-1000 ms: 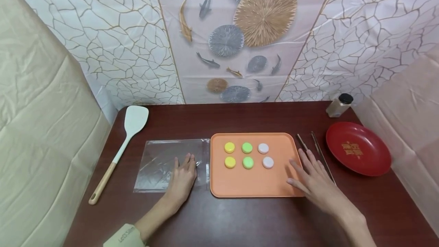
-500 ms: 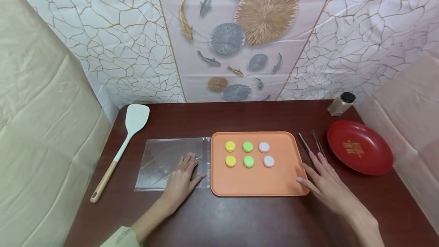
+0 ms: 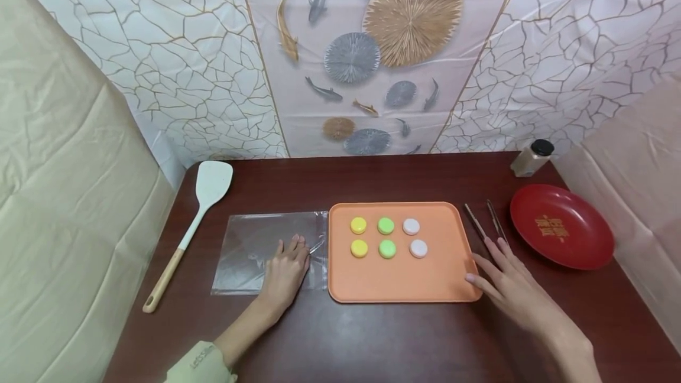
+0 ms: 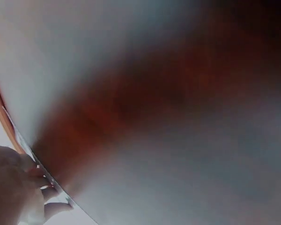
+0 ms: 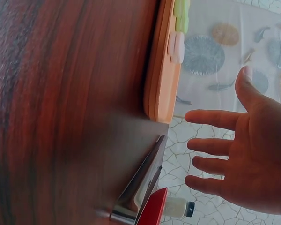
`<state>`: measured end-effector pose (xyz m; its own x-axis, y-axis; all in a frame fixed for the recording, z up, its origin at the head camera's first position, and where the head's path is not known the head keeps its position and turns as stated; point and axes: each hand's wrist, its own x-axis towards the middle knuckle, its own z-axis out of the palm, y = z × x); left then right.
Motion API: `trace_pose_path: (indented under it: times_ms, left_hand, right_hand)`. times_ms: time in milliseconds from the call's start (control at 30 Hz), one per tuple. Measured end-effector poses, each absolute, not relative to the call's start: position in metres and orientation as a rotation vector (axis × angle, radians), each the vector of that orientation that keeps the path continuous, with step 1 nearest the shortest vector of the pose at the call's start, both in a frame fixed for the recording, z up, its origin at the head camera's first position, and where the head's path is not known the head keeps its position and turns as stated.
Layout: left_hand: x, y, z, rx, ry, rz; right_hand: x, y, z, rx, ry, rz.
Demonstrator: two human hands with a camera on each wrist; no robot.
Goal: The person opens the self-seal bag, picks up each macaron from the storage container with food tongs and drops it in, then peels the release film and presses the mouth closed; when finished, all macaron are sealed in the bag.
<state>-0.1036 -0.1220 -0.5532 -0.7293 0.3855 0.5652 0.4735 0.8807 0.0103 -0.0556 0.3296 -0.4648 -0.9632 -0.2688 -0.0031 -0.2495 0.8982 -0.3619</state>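
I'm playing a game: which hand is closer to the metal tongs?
Right. The right hand hovers over the tongs; the left hand rests on the clear bag across the tray.

Bag (image 3: 245,253): thin, glossy, clear plastic. Tray (image 3: 383,283): smooth, matt, plastic-looking. Tongs (image 3: 476,221): shiny metal. Plate (image 3: 561,226): smooth, high-gloss. Tabletop (image 3: 346,338): wood-grained, with a soft sheen. Spatula head (image 3: 214,182): smooth, matt; spatula handle (image 3: 164,280): wood-like.

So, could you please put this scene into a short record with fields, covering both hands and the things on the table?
Left hand: rests on a clear plastic bag
Right hand: fingers apart, holding nothing, over the tongs
Centre: orange tray bearing two yellow rounds, two green rounds, two pale rounds
Far left: white spatula, wooden handle
Far right: red plate, with a black-lidded jar behind it
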Motion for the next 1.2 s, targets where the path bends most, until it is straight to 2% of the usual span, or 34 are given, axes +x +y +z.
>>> trace_pose_path:
  times_ms: [267,500,633,900,1200]
  left_hand:
    - [-0.114,-0.123,-0.553,-0.713,-2.379,0.045]
    - [-0.121,-0.126,-0.553,-0.720,-2.278,-0.010]
    - [-0.118,-0.128,-0.553,-0.694,-2.340,-0.170]
    - [-0.093,-0.130,-0.563,-0.576,-2.563,-0.771]
    - [-0.100,-0.129,-0.567,-0.482,-2.428,-0.941]
  right_hand:
    - [-0.056,0.336,-0.465,-0.419,3.029,-0.585]
    - [-0.059,0.343,-0.454,-0.299,2.932,-0.645]
    - [-0.059,0.349,-0.452,-0.263,2.911,-0.622]
    - [-0.060,0.351,-0.461,-0.285,2.909,-0.628]
    - [-0.063,0.348,-0.467,-0.315,2.912,-0.628]
